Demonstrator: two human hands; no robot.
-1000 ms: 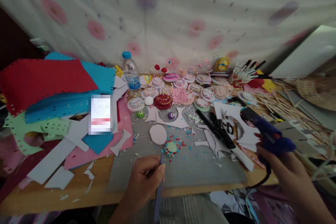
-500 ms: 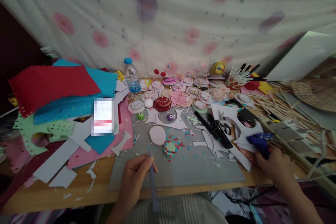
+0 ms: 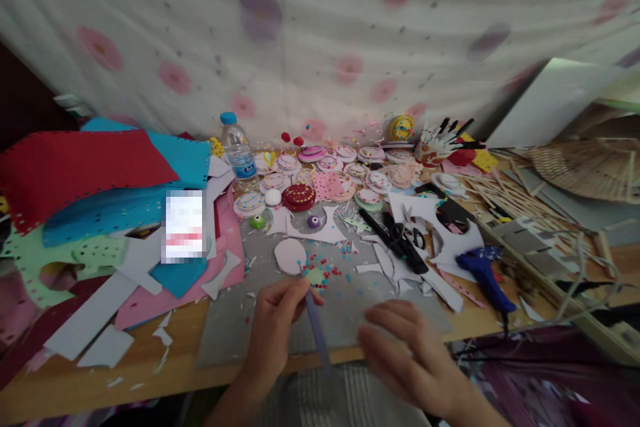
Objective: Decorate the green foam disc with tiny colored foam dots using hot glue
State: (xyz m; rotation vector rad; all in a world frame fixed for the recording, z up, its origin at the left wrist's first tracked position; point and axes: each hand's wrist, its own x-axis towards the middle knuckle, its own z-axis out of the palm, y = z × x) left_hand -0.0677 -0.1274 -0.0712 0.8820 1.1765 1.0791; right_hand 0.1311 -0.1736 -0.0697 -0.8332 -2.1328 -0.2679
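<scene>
My left hand pinches a long purple strip near its upper end, above the grey cutting mat. Just beyond the fingertips is a pale round piece ringed with red and blue bits, partly hidden by my hand. Beside it rests a plain pale disc. My right hand is over the mat's front right, blurred, fingers loosely bent and apart, with nothing seen in it. A blue glue gun lies on the table to its right.
Decorated round pieces and a water bottle stand at the back. Scissors and black cutters lie among white scraps on the right. Coloured foam sheets pile up on the left; wooden sticks are at far right.
My right hand has let go of the glue gun and moved left toward the middle. My left hand, with the purple strip, has shifted slightly right, nearer the bit-covered round piece.
</scene>
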